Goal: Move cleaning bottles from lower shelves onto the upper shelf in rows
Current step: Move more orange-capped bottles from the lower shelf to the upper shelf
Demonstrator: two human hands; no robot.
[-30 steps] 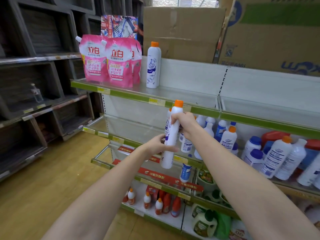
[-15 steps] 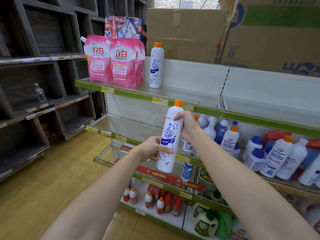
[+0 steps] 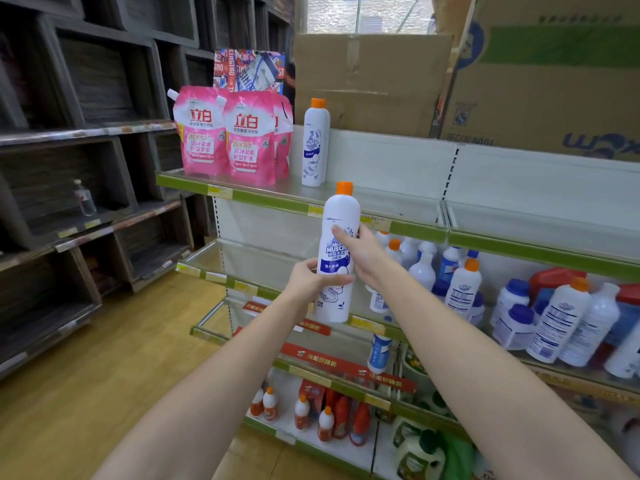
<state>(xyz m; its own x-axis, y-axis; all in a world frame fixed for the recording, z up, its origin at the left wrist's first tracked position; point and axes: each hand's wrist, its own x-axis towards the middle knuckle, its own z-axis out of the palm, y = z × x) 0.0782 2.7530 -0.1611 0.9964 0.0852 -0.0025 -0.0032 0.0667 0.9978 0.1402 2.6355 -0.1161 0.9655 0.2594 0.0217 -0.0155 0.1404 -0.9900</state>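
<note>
I hold a tall white cleaning bottle (image 3: 335, 223) with an orange cap upright in front of the shelves, its blue label facing me. My left hand (image 3: 308, 278) grips its lower body from the left. My right hand (image 3: 363, 252) grips its middle from the right. Its cap reaches the front edge of the upper shelf (image 3: 398, 206). A matching white bottle (image 3: 314, 143) stands on that shelf beside pink detergent pouches (image 3: 228, 136). Several more white bottles (image 3: 462, 285) crowd the lower shelf to the right.
Cardboard boxes (image 3: 374, 81) sit above the back panel of the upper shelf. Red and white bottles (image 3: 332, 417) stand on the bottom shelf. Dark wooden cubbies (image 3: 69, 168) line the left wall over a wooden floor.
The bottle has turned so its label faces me, and it stands straighter. Both hands have shifted their hold on it, and the view has drifted slightly left.
</note>
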